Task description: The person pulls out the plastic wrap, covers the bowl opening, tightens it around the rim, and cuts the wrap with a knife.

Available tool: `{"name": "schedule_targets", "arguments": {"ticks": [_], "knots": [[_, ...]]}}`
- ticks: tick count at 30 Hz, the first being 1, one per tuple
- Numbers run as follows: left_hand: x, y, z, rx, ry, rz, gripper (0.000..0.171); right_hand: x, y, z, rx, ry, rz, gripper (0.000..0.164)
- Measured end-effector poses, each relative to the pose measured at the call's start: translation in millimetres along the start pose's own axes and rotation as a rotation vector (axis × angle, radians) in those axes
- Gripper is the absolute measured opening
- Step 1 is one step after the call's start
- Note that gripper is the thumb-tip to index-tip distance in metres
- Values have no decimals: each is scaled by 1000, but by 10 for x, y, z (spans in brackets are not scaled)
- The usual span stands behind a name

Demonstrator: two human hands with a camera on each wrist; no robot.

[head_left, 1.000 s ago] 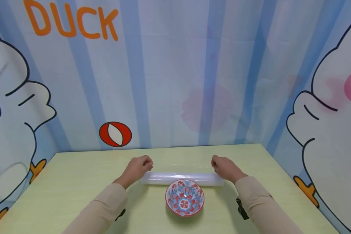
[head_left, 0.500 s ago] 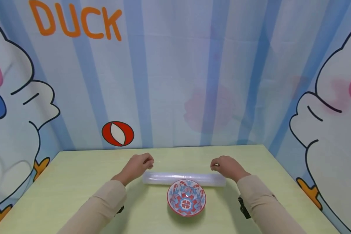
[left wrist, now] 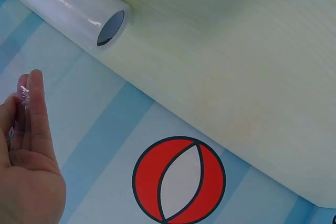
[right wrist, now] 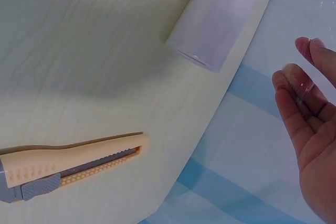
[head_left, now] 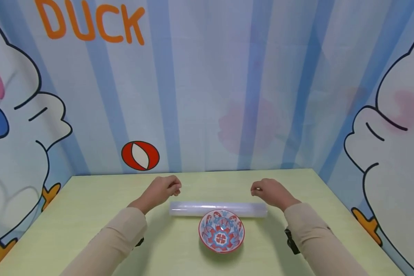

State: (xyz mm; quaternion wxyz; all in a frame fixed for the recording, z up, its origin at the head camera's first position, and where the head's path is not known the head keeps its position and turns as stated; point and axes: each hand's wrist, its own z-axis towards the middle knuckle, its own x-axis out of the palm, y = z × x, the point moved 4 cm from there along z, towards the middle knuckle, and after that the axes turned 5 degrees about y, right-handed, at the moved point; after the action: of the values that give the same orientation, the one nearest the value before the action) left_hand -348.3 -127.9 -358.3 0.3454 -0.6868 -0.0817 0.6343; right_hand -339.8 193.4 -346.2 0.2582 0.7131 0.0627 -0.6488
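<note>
A roll of clear plastic film (head_left: 186, 209) lies crosswise on the table, its dark hollow end visible in the left wrist view. My left hand (head_left: 160, 190), beyond the roll's left end, pinches a crinkled bit of film (left wrist: 25, 95) between thumb and fingers. Past the right end, my right hand (head_left: 274, 191) holds its thumb and forefinger together on the film's edge, and shiny film (right wrist: 303, 92) crosses its other fingers. The sheet between the hands is nearly invisible. Just in front of the roll stands a bowl (head_left: 221, 232) patterned in red, blue and white.
A peach and grey utility knife (right wrist: 73, 166) lies on the table in the right wrist view; the right arm hides it in the head view. Behind the pale table (head_left: 89, 214) hangs a striped blue backdrop (head_left: 207, 84) with cartoon prints.
Both hands have risen slightly away from the roll, and the right has shifted a little to the right. The roll and bowl stay in place while the head view moves slightly.
</note>
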Motion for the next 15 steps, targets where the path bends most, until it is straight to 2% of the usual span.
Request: {"name": "schedule_targets", "arguments": {"ticks": [6, 15], "knots": [[-96, -55, -9, 10, -1, 14, 10, -77, 16, 23, -8, 24, -7, 13], [-192, -116, -18, 27, -17, -17, 11, -246, 17, 48, -29, 23, -25, 14]]}}
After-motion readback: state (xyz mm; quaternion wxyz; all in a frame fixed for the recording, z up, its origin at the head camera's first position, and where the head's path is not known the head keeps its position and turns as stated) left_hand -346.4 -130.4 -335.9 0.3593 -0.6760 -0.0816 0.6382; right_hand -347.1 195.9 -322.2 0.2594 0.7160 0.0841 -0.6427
